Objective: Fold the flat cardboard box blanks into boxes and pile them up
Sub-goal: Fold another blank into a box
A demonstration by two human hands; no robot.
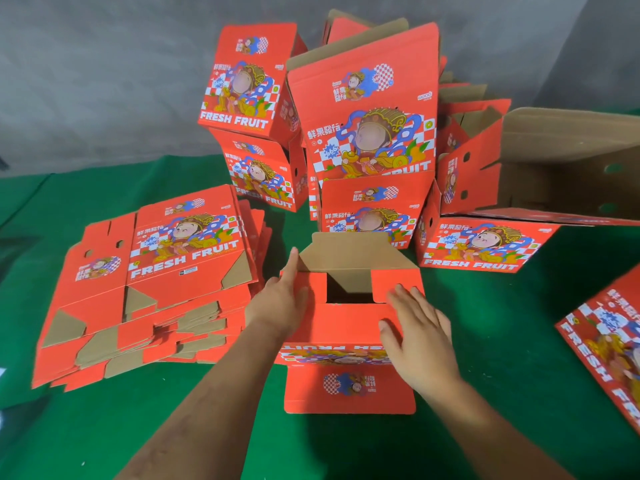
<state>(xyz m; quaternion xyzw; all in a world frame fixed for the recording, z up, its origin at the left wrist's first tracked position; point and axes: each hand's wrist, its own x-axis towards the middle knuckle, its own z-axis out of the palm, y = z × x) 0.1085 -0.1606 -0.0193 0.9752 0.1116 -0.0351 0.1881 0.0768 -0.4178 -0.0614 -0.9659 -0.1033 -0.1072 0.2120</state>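
A half-folded red box (346, 323) stands in front of me on the green surface, its top flaps partly folded in and a dark opening still showing in the middle. My left hand (277, 303) presses flat on the left flap, index finger stretched along the box's far left corner. Flat on the right and near flaps lies my right hand (415, 334), fingers straight. A stack of flat red box blanks (156, 278) lies to the left. Folded boxes (367, 133) are piled behind, some leaning.
A green cloth (519, 358) covers the work surface. A large open brown carton (571, 168) lies on its side at the back right. Another red box (609, 348) sits at the right edge. A grey wall (104, 81) rises behind.
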